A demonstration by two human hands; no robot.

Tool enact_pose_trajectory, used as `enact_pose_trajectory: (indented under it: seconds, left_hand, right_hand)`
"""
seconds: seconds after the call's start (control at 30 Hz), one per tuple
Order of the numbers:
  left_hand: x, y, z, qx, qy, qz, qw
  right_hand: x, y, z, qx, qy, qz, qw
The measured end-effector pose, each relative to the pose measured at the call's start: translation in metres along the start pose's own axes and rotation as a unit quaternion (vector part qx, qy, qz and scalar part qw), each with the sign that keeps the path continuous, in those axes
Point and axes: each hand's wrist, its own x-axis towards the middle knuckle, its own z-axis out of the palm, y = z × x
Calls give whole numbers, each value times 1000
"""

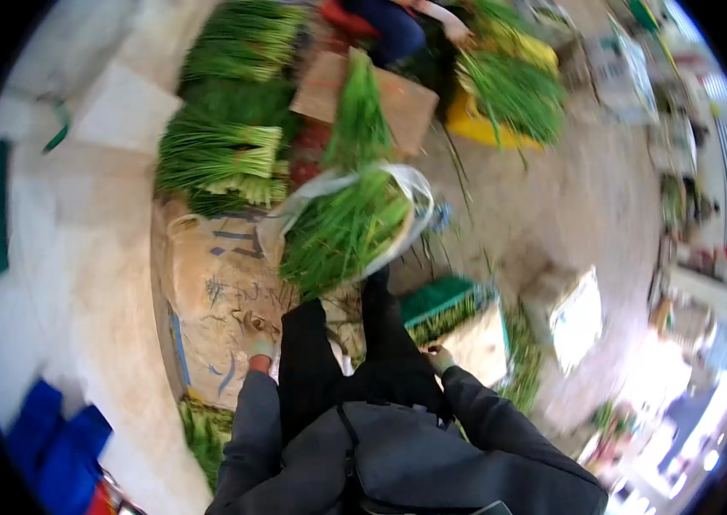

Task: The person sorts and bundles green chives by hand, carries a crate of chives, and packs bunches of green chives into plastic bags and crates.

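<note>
My left hand [258, 336], in a pale glove with soiled fingers, is over the marked cardboard [204, 296], left of my legs; its fingers look apart, with nothing visible in them. To the right of my legs, my gloved right hand [441, 358] is beside a pale board [477, 345] on a green crate [436, 299] of green stalks. Its fingers are small and partly hidden, so its grip is unclear. In front of my knees, a whitish plastic bag [415, 193] stands open around long green leaves [342, 236].
Stacked green bundles [239, 154] lie at the upper left. A person's hand [459, 34] is near greens on a yellow sack [475, 124]. A brown board [406, 103] is behind the bag. A white sack [576, 318] stands at the right.
</note>
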Motion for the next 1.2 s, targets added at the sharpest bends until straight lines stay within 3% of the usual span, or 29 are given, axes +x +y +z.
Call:
enact_pose_trajectory:
  seconds: [0.1, 0.17, 0.2, 0.27, 0.33, 0.4, 0.47, 0.5, 0.53, 0.6, 0.7, 0.97, 1.03, 1.2]
  left_hand:
    - [35, 10, 15, 86, -115, 1, 990]
    - [61, -25, 34, 124, -185, 39, 974]
    - [69, -40, 43, 143, -222, 63, 962]
    - [77, -40, 49, 224, -253, 59, 939]
    - [81, -68, 43, 148, -273, 144, 939]
    - [87, -96, 43, 200, -292, 82, 932]
    - [90, -107, 49, 243, -313, 32, 918]
    - [83, -103, 43, 273, -334, 1, 902]
    - [74, -109, 43, 301, -355, -29, 884]
    - [73, -153, 47, 350, -343, 3, 872]
    - [57, -170, 54, 325, -363, -29, 873]
    - [11, -239, 161, 442, -409, -4, 798]
    - [8, -244, 198, 452, -420, 12, 787]
    - [1, -250, 257, 486, -449, 40, 749]
  right_hand:
    - [-31, 59, 76, 106, 11, 66, 992]
    - [-66, 105, 136, 159, 42, 72, 984]
    - [-114, 54, 111, 206, 7, 167, 964]
    - [-146, 54, 141, 273, -25, 227, 934]
    - [-170, 86, 193, 274, -51, 253, 926]
    - [-173, 115, 255, 278, -66, 262, 922]
    - [-185, 152, 317, 232, -65, 194, 951]
    - [-196, 165, 342, 211, -62, 231, 948]
    - [-203, 215, 411, 251, -48, 195, 947]
    - [-214, 306, 535, 334, -29, 119, 935]
    - [-175, 234, 429, 268, -102, 232, 930]
    - [14, 288, 405, 400, -64, 223, 887]
    - [29, 303, 409, 437, -48, 219, 871]
    - [-34, 336, 433, 487, -38, 255, 834]
